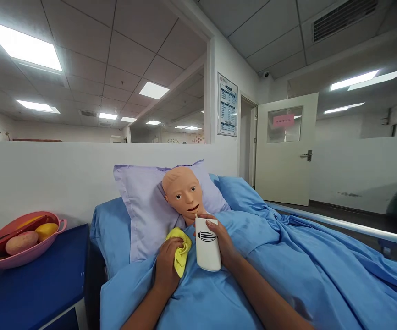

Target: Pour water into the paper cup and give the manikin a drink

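A training manikin's head (182, 190) lies on a lilac pillow (143, 206), its mouth slightly parted. My right hand (223, 238) is wrapped round a white cup (208, 254) with a dark striped fish print, held over the blanket just below the chin. From the cup's top a thin straw (196, 214) rises to the manikin's lips; whether it enters the mouth is hard to tell. Bunched under the fingers of my left hand (167, 259) is a yellow cloth (182, 256), beside the manikin's neck and left of the cup. The cup's contents are hidden.
Blue bedding (288, 256) covers the manikin's body. At the left, a pink basket (23, 261) of fruit and vegetables stands on a dark blue cabinet (61, 275). A pale bed rail (350, 226) runs along the right side, and a door (281, 169) stands ajar behind.
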